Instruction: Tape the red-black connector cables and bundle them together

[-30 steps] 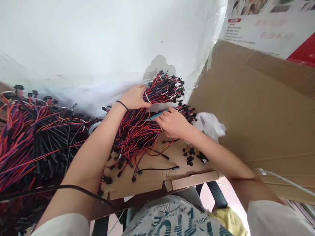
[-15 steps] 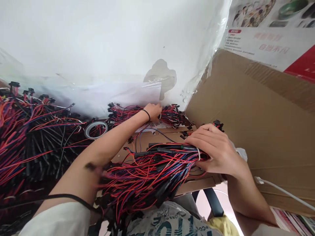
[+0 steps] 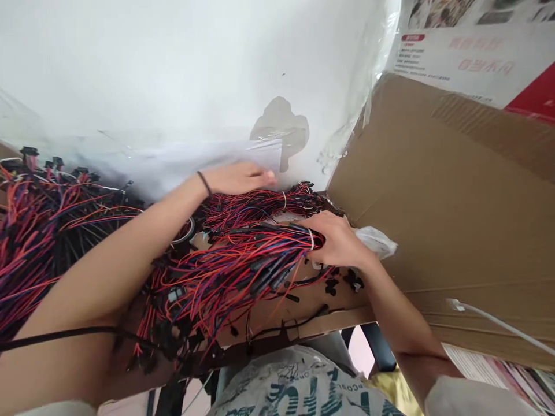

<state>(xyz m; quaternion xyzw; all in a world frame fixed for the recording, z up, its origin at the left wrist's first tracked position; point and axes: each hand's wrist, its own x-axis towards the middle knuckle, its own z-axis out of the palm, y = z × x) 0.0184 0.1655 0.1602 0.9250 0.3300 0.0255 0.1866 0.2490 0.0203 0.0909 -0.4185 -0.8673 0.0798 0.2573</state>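
Note:
My right hand (image 3: 340, 241) grips the tied end of a bundle of red, blue and black wires (image 3: 243, 268). That bundle fans out to the left across the cardboard work surface (image 3: 312, 300). My left hand (image 3: 236, 176) reaches forward with fingers stretched flat. It hovers above a second tied wire bundle (image 3: 264, 203) lying against the white plastic sheet (image 3: 173, 86). I cannot tell whether it touches that bundle. A black band circles my left wrist.
A big heap of red and black wires (image 3: 47, 231) fills the left side. A roll of clear tape (image 3: 186, 230) peeks from under my left arm. Loose black connectors (image 3: 342, 283) lie near my right wrist. A crumpled plastic bag (image 3: 377, 240) and a tall cardboard wall (image 3: 455, 202) stand right.
My right hand has carried its bundle forward and down onto the cardboard. My left hand has let go of the far bundle and now stretches flat above it.

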